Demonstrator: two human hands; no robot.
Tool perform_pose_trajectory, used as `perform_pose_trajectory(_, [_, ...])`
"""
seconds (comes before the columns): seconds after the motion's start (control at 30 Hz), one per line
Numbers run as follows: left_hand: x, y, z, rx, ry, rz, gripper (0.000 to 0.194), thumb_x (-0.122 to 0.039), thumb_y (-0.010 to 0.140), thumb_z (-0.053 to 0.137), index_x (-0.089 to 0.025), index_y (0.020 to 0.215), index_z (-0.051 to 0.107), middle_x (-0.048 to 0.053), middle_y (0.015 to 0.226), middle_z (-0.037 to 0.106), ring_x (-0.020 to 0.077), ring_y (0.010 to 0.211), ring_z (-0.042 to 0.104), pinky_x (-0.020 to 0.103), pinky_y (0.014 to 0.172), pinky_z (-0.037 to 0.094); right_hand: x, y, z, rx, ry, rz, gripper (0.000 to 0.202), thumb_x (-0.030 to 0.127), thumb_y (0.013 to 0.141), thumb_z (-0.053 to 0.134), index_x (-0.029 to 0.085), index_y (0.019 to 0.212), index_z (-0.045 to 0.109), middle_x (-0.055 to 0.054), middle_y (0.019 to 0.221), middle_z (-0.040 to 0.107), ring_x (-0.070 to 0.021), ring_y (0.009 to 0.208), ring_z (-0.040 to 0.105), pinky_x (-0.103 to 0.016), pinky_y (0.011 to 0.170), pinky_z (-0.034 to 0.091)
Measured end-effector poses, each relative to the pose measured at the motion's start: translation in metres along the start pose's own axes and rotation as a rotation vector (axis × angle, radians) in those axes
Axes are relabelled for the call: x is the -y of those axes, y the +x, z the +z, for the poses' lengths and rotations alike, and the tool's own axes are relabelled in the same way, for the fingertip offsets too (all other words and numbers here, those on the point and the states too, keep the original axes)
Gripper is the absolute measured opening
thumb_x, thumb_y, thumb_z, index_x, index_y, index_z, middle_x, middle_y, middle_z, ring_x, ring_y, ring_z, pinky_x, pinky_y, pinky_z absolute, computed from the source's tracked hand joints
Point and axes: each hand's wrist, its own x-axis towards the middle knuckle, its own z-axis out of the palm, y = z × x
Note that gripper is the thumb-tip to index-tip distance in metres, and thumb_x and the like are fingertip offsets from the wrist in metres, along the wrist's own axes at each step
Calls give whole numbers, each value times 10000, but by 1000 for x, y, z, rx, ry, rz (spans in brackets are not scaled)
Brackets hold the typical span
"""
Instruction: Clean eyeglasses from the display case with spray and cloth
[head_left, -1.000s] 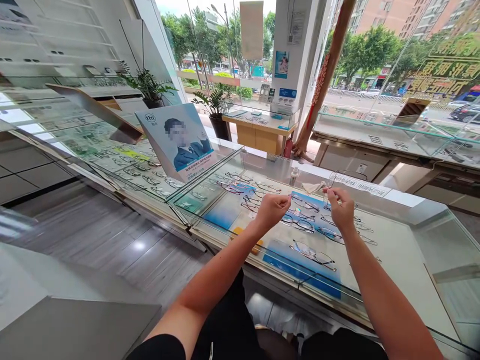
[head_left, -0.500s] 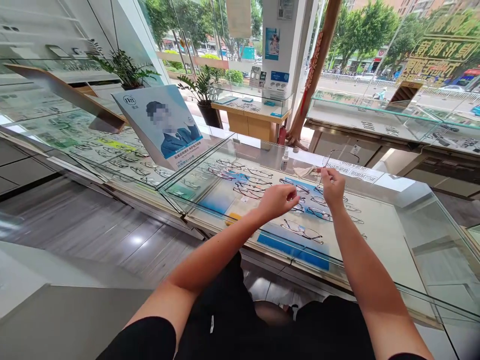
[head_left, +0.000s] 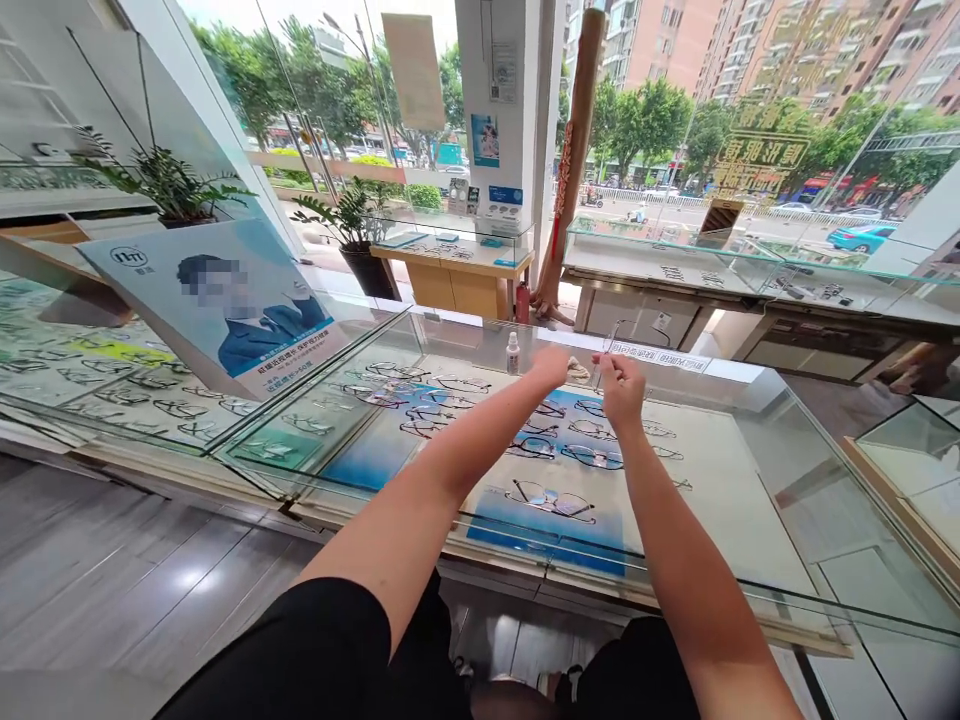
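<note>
Far left of the frame, a leafy potted plant [head_left: 169, 185] rises behind a tilted blue-and-white poster [head_left: 240, 300], and there are spectacles spread under the glass below them. On to the middle, where a second plant [head_left: 349, 220] sits at the upper centre-left, and below it here's the main glass display case [head_left: 720, 480], rows of spectacle frames [head_left: 553, 502] laid out inside over blue and pale sheets. A small white bottle [head_left: 513, 356] stands upright on the case top, and just right of it the left hand [head_left: 552, 366] is out at the end of a straight arm, right up by a crumpled cloth [head_left: 577, 371]; its fingers are blurred, so I can't tell how far they're open or whether they have the cloth. Right beside that, centre-right, the right hand [head_left: 624, 388] is up with thumb and fingers pinched together on a thin-rimmed pair of glasses [head_left: 613, 336], held above the case top. Behind it runs a printed white strip [head_left: 660, 358], and at the far right edge another glass case [head_left: 896, 505] cuts in.
</note>
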Motion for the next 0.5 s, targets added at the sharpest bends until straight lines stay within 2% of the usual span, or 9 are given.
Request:
perform_pose_trajectory(0.13, [10,10,7,6,-81,-48,255,-180,772,839,-179,1021,784,226,1227,767,385,1221,696,462,1029,524,-5,4,-2,-24,36,42,383,476,1010,555,218,1018,839,-98,1074,827,-266,981,643,-377,794,454])
perform_pose_trajectory(0.27, [22,13,-3,-41,-248,-83,131,-174,768,840,-151,836,731,233,1093,761,411,1219,667,468,1043,489,-5,3,-1,-35,48,42,392,484,1006,558,210,995,838,-103,1062,826,-267,975,654,-376,790,452])
perform_pose_trajectory(0.4, [35,9,-23,-60,-505,-79,267,-216,815,793,-180,631,602,146,807,683,349,1021,665,403,912,488,-2,1,0,-59,42,31,420,505,1012,542,208,996,839,-103,1086,828,-263,987,653,-368,781,455])
perform_pose_trajectory(0.5, [42,-3,-36,-47,-748,-51,317,-248,859,722,-194,597,551,83,726,605,251,818,610,351,773,463,-1,1,0,-58,46,40,423,508,1010,543,207,1001,840,-105,1100,826,-259,985,657,-361,773,450])
